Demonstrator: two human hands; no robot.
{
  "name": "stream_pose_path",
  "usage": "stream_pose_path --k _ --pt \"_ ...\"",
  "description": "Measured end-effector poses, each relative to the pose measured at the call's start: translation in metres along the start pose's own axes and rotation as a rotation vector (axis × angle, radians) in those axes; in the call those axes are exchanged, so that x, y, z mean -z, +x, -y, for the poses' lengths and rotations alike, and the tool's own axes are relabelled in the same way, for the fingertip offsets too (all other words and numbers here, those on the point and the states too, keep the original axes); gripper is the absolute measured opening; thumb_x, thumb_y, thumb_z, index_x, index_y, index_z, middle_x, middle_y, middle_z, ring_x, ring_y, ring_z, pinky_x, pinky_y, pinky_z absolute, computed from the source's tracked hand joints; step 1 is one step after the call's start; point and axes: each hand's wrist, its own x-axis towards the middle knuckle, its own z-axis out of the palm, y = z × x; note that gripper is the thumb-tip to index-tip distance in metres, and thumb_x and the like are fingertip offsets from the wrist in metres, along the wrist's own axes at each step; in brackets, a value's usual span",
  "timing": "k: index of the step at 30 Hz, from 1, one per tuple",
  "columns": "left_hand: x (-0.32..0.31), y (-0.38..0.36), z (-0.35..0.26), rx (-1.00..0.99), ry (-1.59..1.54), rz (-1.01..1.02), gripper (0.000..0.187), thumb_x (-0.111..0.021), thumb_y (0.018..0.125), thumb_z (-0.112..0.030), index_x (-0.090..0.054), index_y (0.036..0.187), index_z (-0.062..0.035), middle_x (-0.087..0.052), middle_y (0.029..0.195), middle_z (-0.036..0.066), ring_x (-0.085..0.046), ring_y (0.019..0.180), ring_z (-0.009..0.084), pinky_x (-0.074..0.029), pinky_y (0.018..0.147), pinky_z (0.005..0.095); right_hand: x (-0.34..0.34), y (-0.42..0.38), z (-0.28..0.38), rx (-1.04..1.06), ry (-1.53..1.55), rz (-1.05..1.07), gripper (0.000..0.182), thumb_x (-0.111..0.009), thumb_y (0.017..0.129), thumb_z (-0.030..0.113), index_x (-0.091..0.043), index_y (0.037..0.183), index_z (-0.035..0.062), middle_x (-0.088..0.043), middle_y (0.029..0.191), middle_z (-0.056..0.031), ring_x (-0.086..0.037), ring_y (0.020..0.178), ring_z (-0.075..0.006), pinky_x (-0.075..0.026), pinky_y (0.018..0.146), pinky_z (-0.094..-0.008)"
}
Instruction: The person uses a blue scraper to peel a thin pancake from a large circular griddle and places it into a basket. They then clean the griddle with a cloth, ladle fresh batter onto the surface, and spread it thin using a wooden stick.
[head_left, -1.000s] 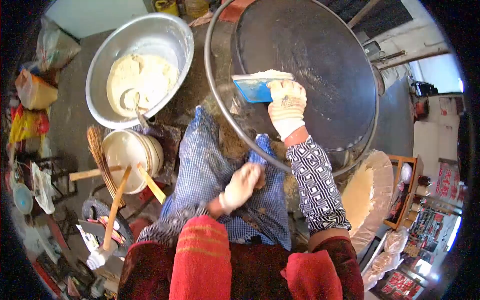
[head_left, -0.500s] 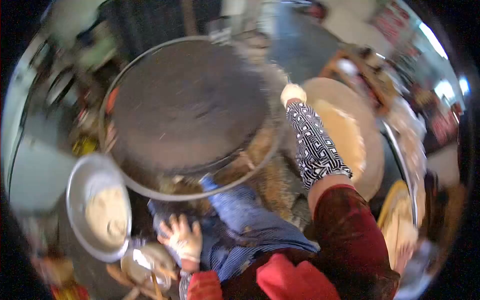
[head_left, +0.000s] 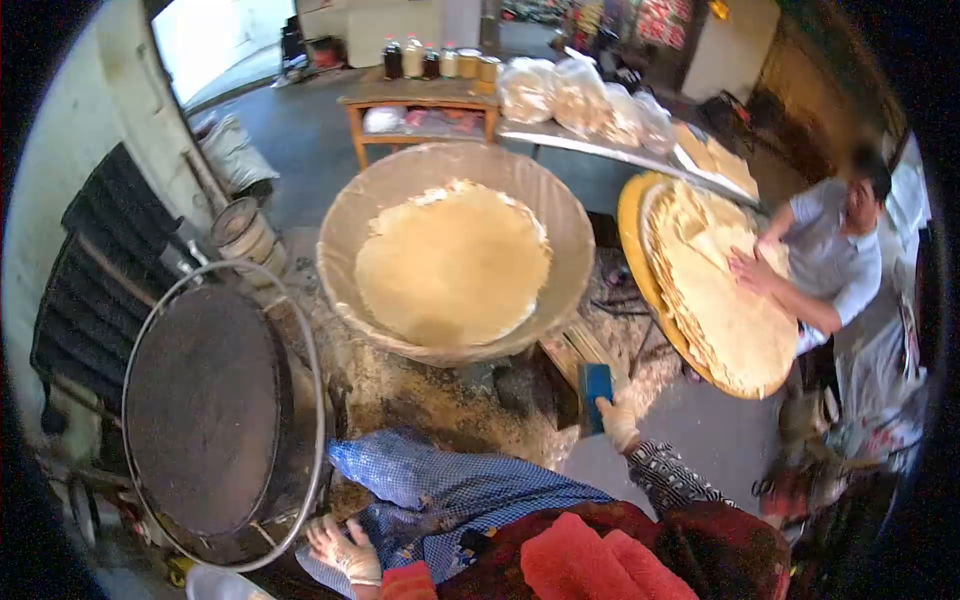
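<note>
My right hand [head_left: 620, 424], in a pale glove, is closed on the edge of a blue rectangular piece [head_left: 597, 392] whose exact kind I cannot make out. It is beside some wooden boards [head_left: 590, 345]. My left hand [head_left: 343, 550], also gloved, has its fingers spread near the metal ring [head_left: 318, 440] around a round dark griddle [head_left: 205, 410]. It appears to hold nothing. Ahead, a wide round basket [head_left: 575, 230] contains a large, thin, tan pancake [head_left: 455, 265]. A blue checked apron [head_left: 470, 485] covers my lap.
On the right, a person [head_left: 840, 250] has hands on a stack of thin pancakes [head_left: 720, 290] on a yellow round tray [head_left: 640, 245]. Bagged goods [head_left: 570, 100] sit on a table behind. Several bottles [head_left: 412, 58] top a wooden stand [head_left: 420, 92]. A metal bowl [head_left: 215, 583] shows lower left.
My view has swung right, so the griddle now appears farther left and the basket more central. My right hand has moved from beside the griddle to the right of the basket.
</note>
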Motion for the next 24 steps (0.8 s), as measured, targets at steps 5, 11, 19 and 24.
stream_pose_path --k 5,11,19,24 --pt "0.061 0.034 -0.128 -0.598 -0.466 0.029 0.050 -0.056 0.086 -0.031 -0.052 0.126 -0.0006 -0.047 0.131 0.026 -0.040 0.125 0.0456 -0.028 0.105 0.0581 0.016 0.034 0.047 0.433 -0.483 -0.205 0.040 -0.063 0.082 0.025 -0.058 0.115 0.0019 -0.063 0.102 -0.0236 -0.062 0.090 -0.0402 -0.048 0.077 -0.0496" --pt "0.044 0.027 -0.176 -0.757 -0.385 0.150 0.043 -0.049 0.087 -0.028 -0.057 0.124 -0.0063 -0.054 0.128 0.015 -0.044 0.125 0.0374 -0.019 0.109 0.0593 -0.025 0.075 0.002 0.589 -0.870 -0.001 0.057 -0.057 0.087 0.036 -0.045 0.132 0.0037 -0.046 0.134 -0.0233 -0.041 0.125 -0.0376 -0.027 0.104 -0.0555" --pt "0.035 0.028 -0.176 -0.635 -0.425 0.154 0.044 -0.042 0.091 -0.035 -0.062 0.118 -0.0073 -0.059 0.122 0.014 -0.048 0.121 0.0368 -0.021 0.108 0.0591 -0.096 0.024 0.046 0.514 -0.721 0.689 0.054 -0.057 0.089 0.031 -0.043 0.137 0.0092 -0.064 0.109 -0.0213 -0.059 0.102 -0.0388 -0.044 0.091 -0.0501" --pt "0.037 0.039 -0.181 -0.644 -0.375 0.207 0.044 -0.042 0.090 -0.036 -0.062 0.116 -0.0068 -0.058 0.121 0.014 -0.049 0.118 0.0364 -0.022 0.107 0.0590 -0.173 0.040 0.028 0.043 -0.549 0.778 0.057 -0.055 0.089 0.030 -0.039 0.139 0.0101 -0.065 0.103 -0.0255 -0.062 0.090 -0.0433 -0.047 0.085 -0.0528"
